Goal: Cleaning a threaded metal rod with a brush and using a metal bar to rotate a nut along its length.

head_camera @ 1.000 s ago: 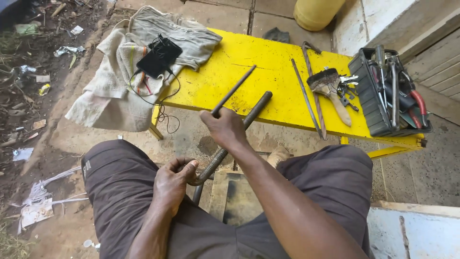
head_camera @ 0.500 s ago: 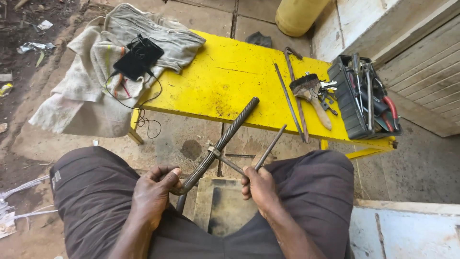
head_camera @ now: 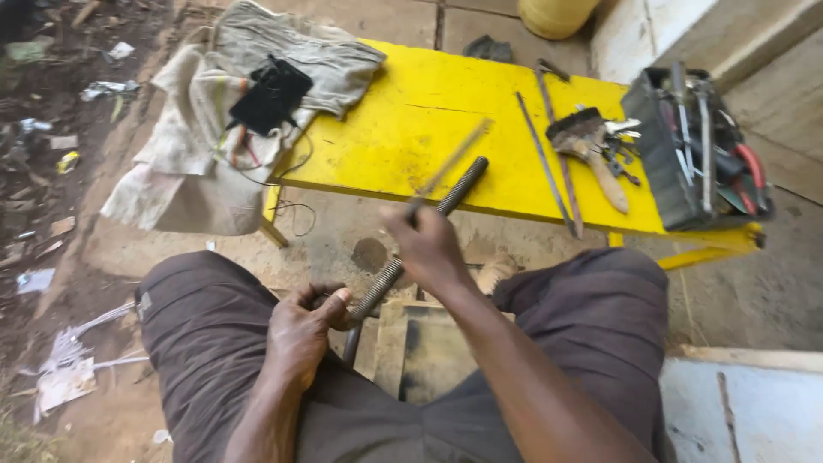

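Steel threaded rod [head_camera: 420, 244] slants up-right from the lap toward a yellow table [head_camera: 429, 111]; left hand [head_camera: 304, 330] clamps its lower end, right hand [head_camera: 429, 249], higher, pinches a thin file [head_camera: 450, 159] across it.

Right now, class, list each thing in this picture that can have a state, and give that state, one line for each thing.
Left hand: closed around the threaded rod.
Right hand: raised, gripping the thin rod.
Threaded rod: tilted, far end over the table edge.
Thin rod: blurred, angled upward.
Yellow table: level.
Toolbox: open, full of tools.
Brush: lying flat.
Cloth: crumpled, hanging off the table.
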